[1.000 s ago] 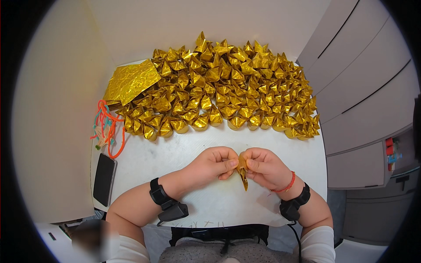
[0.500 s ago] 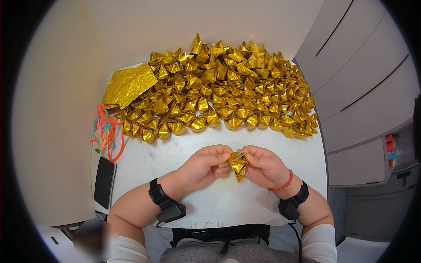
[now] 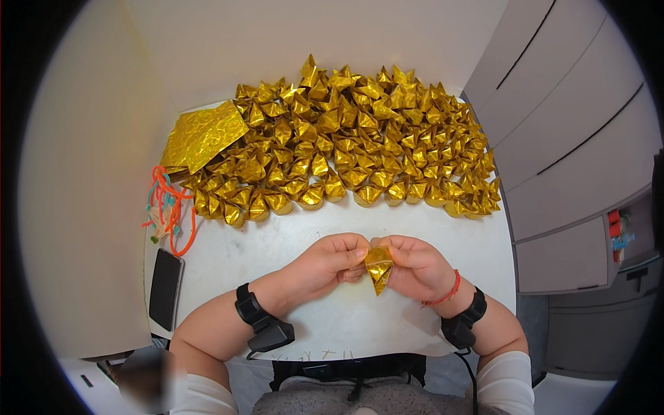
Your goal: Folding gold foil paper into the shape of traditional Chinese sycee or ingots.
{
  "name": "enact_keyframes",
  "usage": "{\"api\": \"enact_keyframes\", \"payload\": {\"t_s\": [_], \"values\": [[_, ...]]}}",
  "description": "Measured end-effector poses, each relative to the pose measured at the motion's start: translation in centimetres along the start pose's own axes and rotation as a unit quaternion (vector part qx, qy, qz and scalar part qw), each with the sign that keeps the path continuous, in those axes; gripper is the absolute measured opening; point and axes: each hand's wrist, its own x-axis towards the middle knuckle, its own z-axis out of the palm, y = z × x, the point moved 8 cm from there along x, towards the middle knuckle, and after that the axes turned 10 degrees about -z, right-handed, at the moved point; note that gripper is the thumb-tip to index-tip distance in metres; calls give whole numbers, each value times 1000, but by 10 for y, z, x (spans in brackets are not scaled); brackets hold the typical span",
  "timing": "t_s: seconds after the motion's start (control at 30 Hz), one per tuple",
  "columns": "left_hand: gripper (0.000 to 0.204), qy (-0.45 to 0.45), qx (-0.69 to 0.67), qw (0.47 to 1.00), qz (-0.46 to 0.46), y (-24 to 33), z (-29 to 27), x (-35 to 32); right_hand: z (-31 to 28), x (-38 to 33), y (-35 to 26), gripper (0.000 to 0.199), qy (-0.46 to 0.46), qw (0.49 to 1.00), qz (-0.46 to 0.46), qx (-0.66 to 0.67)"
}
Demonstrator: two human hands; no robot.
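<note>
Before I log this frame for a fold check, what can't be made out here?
- Head view: the inner folds of the small gold foil paper piece are covered by the left hand and right hand.
- The back rows of the heap of folded gold foil shapes are hidden by the front ones.
- The black phone has a dark screen.
- The lower left corner is blurred.

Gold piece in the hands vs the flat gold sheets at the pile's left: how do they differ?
The gold piece is folded into a small pointed shape; the flat gold sheets are unfolded squares and look larger. The piece is held above the white table between left hand and right hand; the sheets lie stacked on it, untouched. Both are shiny, crinkled gold foil paper.
</note>
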Motion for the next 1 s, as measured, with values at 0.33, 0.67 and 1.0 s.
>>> {"api": "enact_keyframes", "payload": {"t_s": [0.33, 0.67, 1.0], "values": [[20, 49, -37, 998, -23, 1, 0, -1, -1, 2, -1, 26, 19, 999, 20, -31], [21, 8, -48, 998, -49, -3, -2, 0, 1, 2, 4, 20, 45, 996, 43, -57], [22, 54, -77, 996, 9, 8, -1, 0, -1, 5, -3, 16, 26, 998, -25, -49]]}}
